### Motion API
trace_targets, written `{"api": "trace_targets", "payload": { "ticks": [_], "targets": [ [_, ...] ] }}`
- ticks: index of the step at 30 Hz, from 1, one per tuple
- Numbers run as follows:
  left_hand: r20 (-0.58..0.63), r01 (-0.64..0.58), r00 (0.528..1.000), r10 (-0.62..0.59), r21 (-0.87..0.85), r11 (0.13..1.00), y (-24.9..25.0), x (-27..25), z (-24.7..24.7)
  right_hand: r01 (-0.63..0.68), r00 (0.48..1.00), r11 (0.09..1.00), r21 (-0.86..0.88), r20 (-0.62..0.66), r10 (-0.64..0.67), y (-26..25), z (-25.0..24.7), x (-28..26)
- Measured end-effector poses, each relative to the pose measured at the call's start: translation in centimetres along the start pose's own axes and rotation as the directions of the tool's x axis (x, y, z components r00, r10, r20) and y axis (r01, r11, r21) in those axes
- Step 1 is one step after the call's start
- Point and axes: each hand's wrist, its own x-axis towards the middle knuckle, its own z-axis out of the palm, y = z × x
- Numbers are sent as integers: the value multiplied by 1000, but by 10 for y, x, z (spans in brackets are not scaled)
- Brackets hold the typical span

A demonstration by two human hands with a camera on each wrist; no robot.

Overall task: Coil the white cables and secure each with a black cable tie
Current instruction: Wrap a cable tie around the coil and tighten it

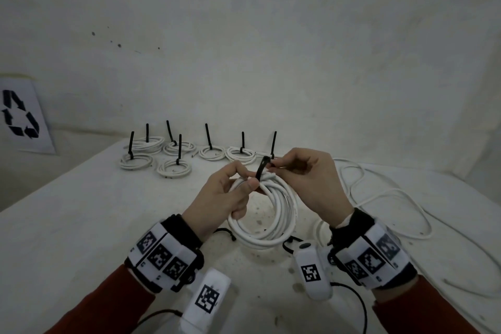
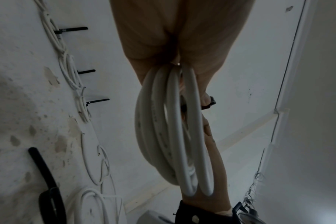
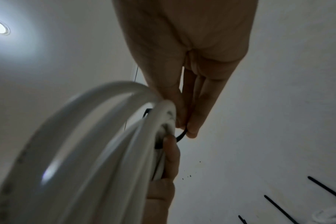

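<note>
A white cable coil [image 1: 273, 211] hangs above the table, several loops thick. My left hand [image 1: 230, 192] grips its upper left part, fingers curled round the strands [image 2: 169, 121]. A black cable tie [image 1: 262, 168] wraps the top of the coil. My right hand [image 1: 306, 173] pinches the tie's end between thumb and fingertips [image 3: 190, 130], just right of the coil [image 3: 98, 151]. The tie's head is partly hidden by the fingers.
Several tied coils [image 1: 173, 167] with upright black tie tails lie at the table's back [image 2: 67, 71]. Loose white cable [image 1: 379, 198] sprawls to the right. Spare black ties [image 1: 225, 232] lie under the coil. A recycling sign [image 1: 21, 116] leans at left.
</note>
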Motion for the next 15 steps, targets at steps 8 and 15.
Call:
{"api": "trace_targets", "payload": {
  "ticks": [8,15],
  "targets": [
    [3,-4,1000,4,25,1000,4,-5,-3,-100,995,993,60,28,98,-2,-2,-5],
    [30,-49,998,48,38,998,11,-8,2,1,1000,998,-69,-3,-1,1,-5,-5]
  ]
}}
